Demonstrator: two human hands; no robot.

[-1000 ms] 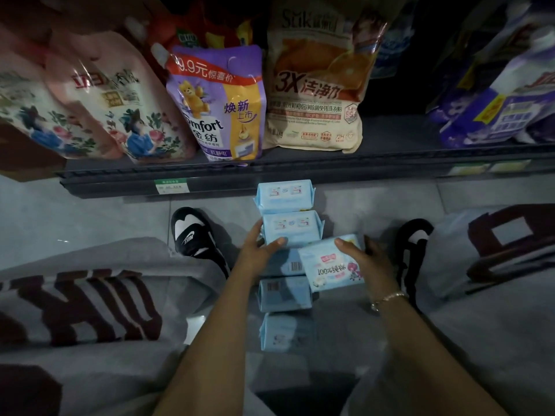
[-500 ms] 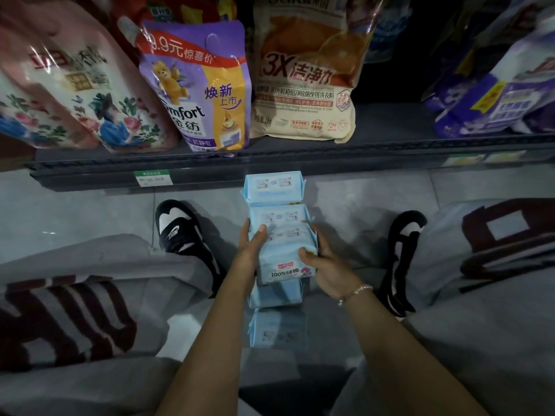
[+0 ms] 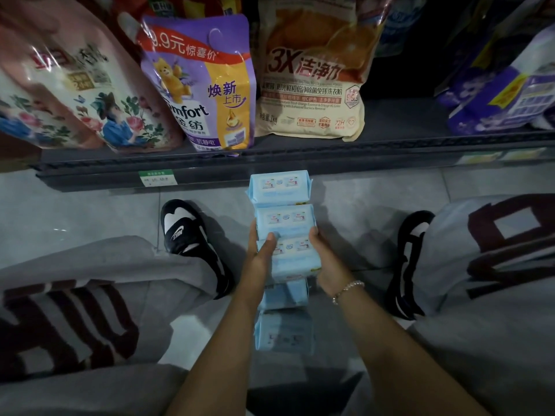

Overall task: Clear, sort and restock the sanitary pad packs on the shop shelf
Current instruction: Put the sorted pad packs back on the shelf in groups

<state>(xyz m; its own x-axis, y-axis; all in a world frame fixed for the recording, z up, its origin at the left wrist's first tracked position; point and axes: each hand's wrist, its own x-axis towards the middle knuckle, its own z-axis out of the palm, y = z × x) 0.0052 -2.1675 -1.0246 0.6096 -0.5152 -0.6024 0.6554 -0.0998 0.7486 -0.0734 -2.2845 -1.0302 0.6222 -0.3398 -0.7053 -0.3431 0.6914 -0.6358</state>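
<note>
A light-blue sanitary pad pack (image 3: 292, 256) sits between both hands above the floor row, a soft, pillowy rectangle in glossy film with crimped end seams. The left hand (image 3: 260, 256) clasps its 9 o'clock edge, thumb lying over the top face; the right hand (image 3: 326, 262) clasps the 3 o'clock edge, fingers wrapped under it. It lines up with a row of matching packs (image 3: 280, 187) laid end to end on the grey tiled floor (image 3: 90, 211), running from 12 o'clock, just short of the shelf, towards 6 o'clock between the person's knees.

Judging by that tidy row, clearing and sorting look well along; restocking seems not yet begun, since no pads stand on the dark metal shelf (image 3: 270, 163) at 12 o'clock. That holds only shiny refill pouches: a purple Comfort softener pouch (image 3: 201, 85) and a tan detergent bag (image 3: 312, 79).
</note>
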